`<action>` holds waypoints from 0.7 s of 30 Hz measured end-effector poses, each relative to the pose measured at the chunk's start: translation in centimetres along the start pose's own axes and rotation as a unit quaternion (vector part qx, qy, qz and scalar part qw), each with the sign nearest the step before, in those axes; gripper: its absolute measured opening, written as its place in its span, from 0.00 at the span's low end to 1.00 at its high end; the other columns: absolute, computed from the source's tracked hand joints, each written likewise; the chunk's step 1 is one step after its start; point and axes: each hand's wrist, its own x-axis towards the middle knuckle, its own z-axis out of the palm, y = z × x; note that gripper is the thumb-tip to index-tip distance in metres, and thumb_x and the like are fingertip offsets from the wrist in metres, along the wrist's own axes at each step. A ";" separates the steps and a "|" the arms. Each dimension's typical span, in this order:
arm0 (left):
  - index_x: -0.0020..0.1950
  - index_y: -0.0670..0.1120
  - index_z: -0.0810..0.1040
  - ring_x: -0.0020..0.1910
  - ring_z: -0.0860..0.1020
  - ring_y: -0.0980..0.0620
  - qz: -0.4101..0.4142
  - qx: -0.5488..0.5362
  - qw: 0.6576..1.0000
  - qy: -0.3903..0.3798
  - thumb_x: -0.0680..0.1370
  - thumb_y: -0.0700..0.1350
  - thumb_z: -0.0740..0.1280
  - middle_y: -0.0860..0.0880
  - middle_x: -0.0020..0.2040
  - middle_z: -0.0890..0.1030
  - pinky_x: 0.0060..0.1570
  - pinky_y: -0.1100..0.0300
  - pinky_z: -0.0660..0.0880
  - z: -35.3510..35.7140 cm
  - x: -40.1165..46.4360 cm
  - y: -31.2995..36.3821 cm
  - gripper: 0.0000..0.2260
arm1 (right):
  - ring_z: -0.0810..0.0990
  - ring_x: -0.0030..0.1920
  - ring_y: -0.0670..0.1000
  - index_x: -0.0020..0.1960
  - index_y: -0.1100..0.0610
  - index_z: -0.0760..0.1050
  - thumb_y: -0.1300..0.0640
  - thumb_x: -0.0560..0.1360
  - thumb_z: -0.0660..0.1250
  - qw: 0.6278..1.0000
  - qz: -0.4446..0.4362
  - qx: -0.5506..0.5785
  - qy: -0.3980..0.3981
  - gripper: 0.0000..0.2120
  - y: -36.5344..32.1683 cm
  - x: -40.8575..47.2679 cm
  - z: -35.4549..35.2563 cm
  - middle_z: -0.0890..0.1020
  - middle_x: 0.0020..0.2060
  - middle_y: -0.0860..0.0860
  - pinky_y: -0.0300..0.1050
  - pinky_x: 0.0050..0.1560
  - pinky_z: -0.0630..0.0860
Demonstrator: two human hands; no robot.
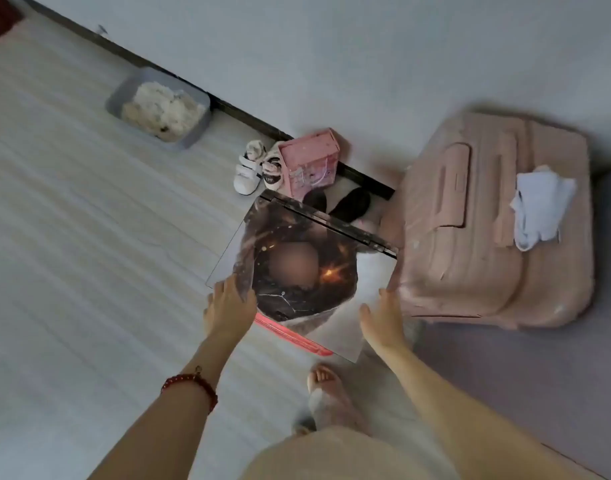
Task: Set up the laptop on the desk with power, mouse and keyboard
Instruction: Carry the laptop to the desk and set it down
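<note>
A closed laptop point(331, 306) with a dark starry picture on its grey lid lies low near the floor, on top of something red point(290, 332) that shows under its near edge. My left hand point(227, 306) rests with spread fingers on the lid's left corner. My right hand point(383, 317) is at the lid's right edge with fingers apart, next to the suitcase. Neither hand has closed around the laptop. No desk, charger, mouse or keyboard is in view.
A pink suitcase point(487, 220) with a white cloth point(539, 206) on it lies right of the laptop. Behind the laptop are dark slippers point(352, 202), a pink box point(311, 164) and small shoes point(252, 171). A grey tray point(124, 98) stands by the wall. My foot point(328, 389) is below.
</note>
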 end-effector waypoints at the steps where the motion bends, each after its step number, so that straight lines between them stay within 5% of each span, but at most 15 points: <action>1: 0.69 0.42 0.62 0.64 0.67 0.41 0.000 0.038 0.999 -0.004 0.78 0.49 0.59 0.40 0.67 0.66 0.61 0.44 0.68 0.4 1.6 -0.1 0.21 | 0.59 0.71 0.59 0.72 0.62 0.55 0.56 0.76 0.61 1.000 0.022 -0.016 0.008 0.28 0.1 1.1 0.7 0.61 0.71 0.61 0.53 0.70 0.59; 5: 0.72 0.44 0.57 0.69 0.61 0.40 -0.007 0.118 0.993 -0.010 0.76 0.55 0.60 0.42 0.72 0.61 0.64 0.42 0.63 2.6 8.6 -1.5 0.28 | 0.52 0.74 0.59 0.74 0.64 0.44 0.50 0.74 0.66 0.994 0.110 -0.006 0.025 0.41 0.4 4.7 3.4 0.52 0.74 0.61 0.52 0.71 0.54; 11: 0.75 0.46 0.39 0.74 0.52 0.38 0.015 0.161 0.985 -0.052 0.67 0.68 0.67 0.43 0.77 0.47 0.68 0.37 0.56 3.4 16.2 -3.1 0.51 | 0.55 0.73 0.62 0.74 0.58 0.36 0.46 0.68 0.72 0.980 0.188 0.031 0.058 0.53 0.6 7.1 5.9 0.52 0.74 0.62 0.57 0.69 0.59; 15: 0.75 0.46 0.40 0.72 0.58 0.36 0.066 0.091 0.987 -0.114 0.62 0.61 0.75 0.40 0.75 0.54 0.67 0.38 0.62 3.4 18.8 -3.3 0.56 | 0.57 0.72 0.62 0.73 0.49 0.34 0.47 0.66 0.74 0.970 0.221 0.070 0.078 0.55 0.8 7.5 6.5 0.52 0.75 0.58 0.59 0.69 0.60; 21: 0.73 0.46 0.48 0.70 0.59 0.37 0.035 0.021 0.994 -0.099 0.60 0.53 0.80 0.39 0.72 0.58 0.68 0.39 0.62 4.3 19.2 -2.7 0.53 | 0.59 0.72 0.62 0.73 0.47 0.36 0.48 0.66 0.75 0.965 0.229 0.079 0.098 0.54 0.3 7.3 6.8 0.56 0.73 0.59 0.62 0.70 0.60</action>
